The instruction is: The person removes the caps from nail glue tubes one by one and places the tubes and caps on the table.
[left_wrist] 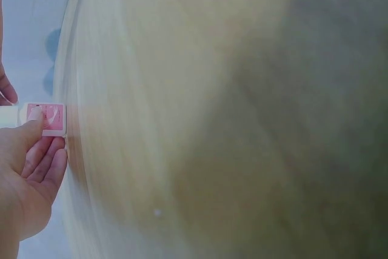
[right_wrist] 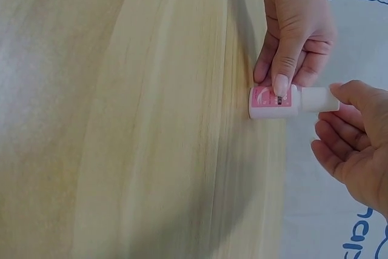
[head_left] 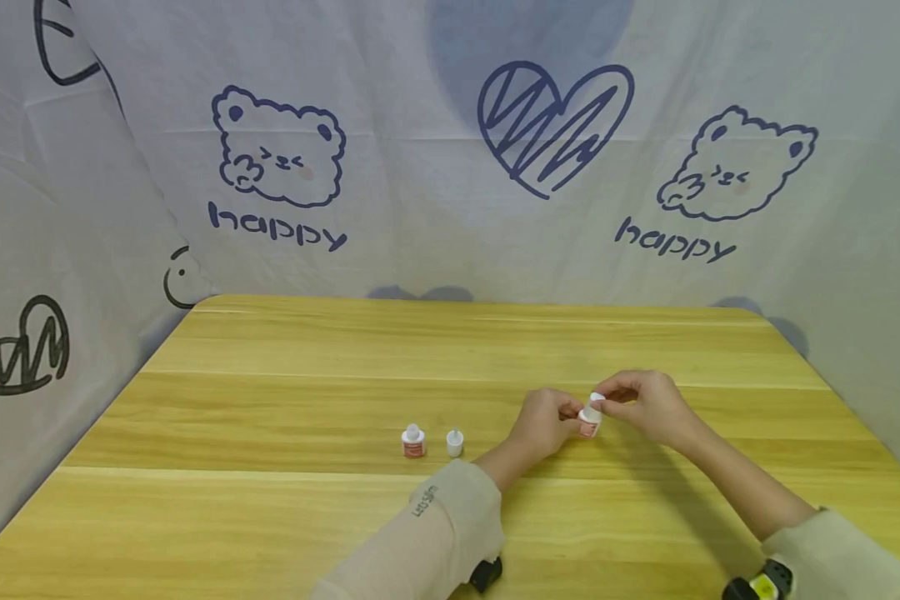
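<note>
My left hand [head_left: 542,427] pinches a small white bottle [right_wrist: 267,112] by its body, thumb over the pink label. The bottle stands upright at the right of the table in the head view. On its top is a tall white cap [right_wrist: 316,99], and my right hand [head_left: 648,407] pinches the end of that cap between thumb and fingers. To the left of the hands stands a second small bottle [head_left: 414,445] with its white nozzle bare. A loose white cap [head_left: 455,444] sits beside it, hollow side up.
All of this is on a wood-grain table [head_left: 270,400] with rounded far corners. White cloth [head_left: 412,208] with bear and heart drawings hangs behind and along the sides. The left sleeve [head_left: 442,525] reaches across the near side of the table.
</note>
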{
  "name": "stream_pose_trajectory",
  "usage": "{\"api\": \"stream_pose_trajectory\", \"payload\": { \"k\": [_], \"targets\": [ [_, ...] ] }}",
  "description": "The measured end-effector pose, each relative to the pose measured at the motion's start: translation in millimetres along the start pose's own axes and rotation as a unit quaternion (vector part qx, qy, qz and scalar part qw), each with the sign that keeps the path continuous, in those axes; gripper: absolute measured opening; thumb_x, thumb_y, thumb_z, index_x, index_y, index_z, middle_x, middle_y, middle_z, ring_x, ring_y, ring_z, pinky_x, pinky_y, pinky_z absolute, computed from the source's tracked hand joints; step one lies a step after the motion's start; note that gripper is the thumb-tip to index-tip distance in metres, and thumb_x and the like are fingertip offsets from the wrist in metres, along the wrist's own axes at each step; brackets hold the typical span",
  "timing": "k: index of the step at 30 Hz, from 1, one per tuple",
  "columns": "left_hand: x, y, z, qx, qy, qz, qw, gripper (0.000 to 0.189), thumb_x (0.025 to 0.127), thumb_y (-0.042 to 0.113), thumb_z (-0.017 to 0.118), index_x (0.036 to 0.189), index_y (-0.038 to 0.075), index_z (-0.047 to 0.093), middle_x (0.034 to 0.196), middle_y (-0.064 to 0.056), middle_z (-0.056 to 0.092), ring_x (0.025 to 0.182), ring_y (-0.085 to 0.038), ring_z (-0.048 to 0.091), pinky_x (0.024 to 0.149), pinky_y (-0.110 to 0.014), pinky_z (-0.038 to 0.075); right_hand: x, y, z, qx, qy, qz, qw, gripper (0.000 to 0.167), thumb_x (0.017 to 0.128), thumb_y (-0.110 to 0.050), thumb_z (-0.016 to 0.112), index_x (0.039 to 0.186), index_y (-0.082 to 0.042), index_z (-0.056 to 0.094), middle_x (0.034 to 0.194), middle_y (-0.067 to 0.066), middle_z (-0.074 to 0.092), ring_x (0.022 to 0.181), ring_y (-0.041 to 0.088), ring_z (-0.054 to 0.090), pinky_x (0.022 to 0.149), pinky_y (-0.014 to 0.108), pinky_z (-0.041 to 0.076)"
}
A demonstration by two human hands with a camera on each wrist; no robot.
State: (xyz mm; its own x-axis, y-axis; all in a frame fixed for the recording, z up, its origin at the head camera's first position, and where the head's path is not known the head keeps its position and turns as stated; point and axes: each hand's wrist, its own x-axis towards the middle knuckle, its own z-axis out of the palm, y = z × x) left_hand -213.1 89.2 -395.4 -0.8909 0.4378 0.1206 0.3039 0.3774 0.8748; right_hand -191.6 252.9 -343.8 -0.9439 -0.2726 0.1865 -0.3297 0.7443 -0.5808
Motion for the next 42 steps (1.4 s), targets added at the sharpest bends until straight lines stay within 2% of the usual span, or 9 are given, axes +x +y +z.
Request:
{"api": "stream_pose_trajectory", "payload": {
  "k": [12,15,20,27,42],
  "targets": [
    [0.6,2.1,-1.2,0.008,0.001,-0.005,1.0,0.016,0.079,0.011,0.071,0.091,-0.001,0.073,0.084,-0.008,0.073,0.07,-0.003,0.064,0.062,-0.01,0.049,0.4,-0.9,-2.5,0.008,-0.018,0.0,0.9998,0.015,0.084,-0.003,0.065,0.096,0.003,0.069,0.088,0.012,0.07,0.077,0.012,0.063,0.07,0.023,0.053],
    [1.0,2.4,-1.6,0.011,0.0,-0.006,0.9999,0.017,0.079,0.011,0.072,0.091,-0.001,0.073,0.084,-0.008,0.073,0.07,-0.003,0.064,0.061,-0.01,0.048,0.3,-1.1,-1.9,0.013,-0.013,0.002,0.9998,0.016,0.084,-0.004,0.066,0.097,0.004,0.069,0.089,0.013,0.07,0.077,0.013,0.063,0.07,0.024,0.053],
    [1.7,1.5,-1.3,0.019,0.001,-0.003,0.9998,0.016,0.079,0.01,0.072,0.09,0.0,0.073,0.085,-0.008,0.073,0.071,-0.003,0.063,0.061,-0.009,0.047,0.0,-0.8,0.0,0.013,0.004,0.014,0.9998,0.016,0.083,-0.009,0.068,0.094,0.002,0.069,0.086,0.012,0.07,0.076,0.016,0.063,0.066,0.02,0.052],
    [-0.1,2.5,-2.4,0.009,0.0,0.003,1.0,0.017,0.078,0.009,0.073,0.091,-0.001,0.073,0.085,-0.01,0.073,0.072,-0.006,0.066,0.061,-0.009,0.048,0.0,0.0,2.6,0.009,0.021,0.023,0.9995,0.014,0.083,-0.014,0.07,0.088,-0.001,0.071,0.082,0.008,0.07,0.073,0.014,0.063,0.061,0.018,0.05],
    [-0.8,1.5,-2.1,-0.011,-0.003,0.004,0.9999,0.016,0.079,0.01,0.072,0.09,-0.001,0.073,0.086,-0.01,0.073,0.074,-0.007,0.067,0.063,-0.01,0.05,-1.0,-1.5,0.1,0.009,-0.006,0.011,0.9999,0.011,0.085,-0.009,0.066,0.092,-0.001,0.07,0.086,0.009,0.069,0.078,0.018,0.064,0.063,0.019,0.05]
  ]
}}
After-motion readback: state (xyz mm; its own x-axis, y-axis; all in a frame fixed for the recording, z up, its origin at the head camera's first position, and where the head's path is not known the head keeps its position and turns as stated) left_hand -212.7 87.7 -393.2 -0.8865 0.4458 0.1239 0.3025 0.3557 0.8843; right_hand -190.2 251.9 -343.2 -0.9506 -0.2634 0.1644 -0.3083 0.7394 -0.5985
